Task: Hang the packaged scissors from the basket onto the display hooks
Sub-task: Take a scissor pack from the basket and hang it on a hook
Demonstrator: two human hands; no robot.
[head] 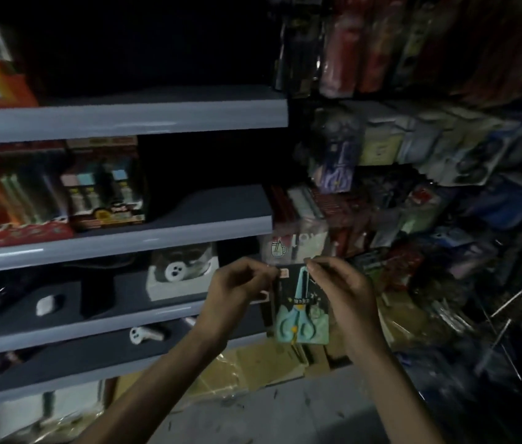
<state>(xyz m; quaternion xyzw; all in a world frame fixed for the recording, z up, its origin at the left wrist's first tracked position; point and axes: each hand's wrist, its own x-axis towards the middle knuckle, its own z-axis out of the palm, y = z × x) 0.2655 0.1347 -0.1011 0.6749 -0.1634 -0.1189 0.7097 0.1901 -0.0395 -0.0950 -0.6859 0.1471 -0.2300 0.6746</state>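
Pinching packaged scissors by its top corners: left hand on left corner, right hand on right, fingers curled tight. Hanging upright in mid-air, handles down, by the end of the grey shelves, near but apart from the display hooks. Sitting on shelves: windowed boxes showing coloured items. Lying below: cardboard cartons, contents hidden. Blurring out hanging packs on right; too dark to identify.
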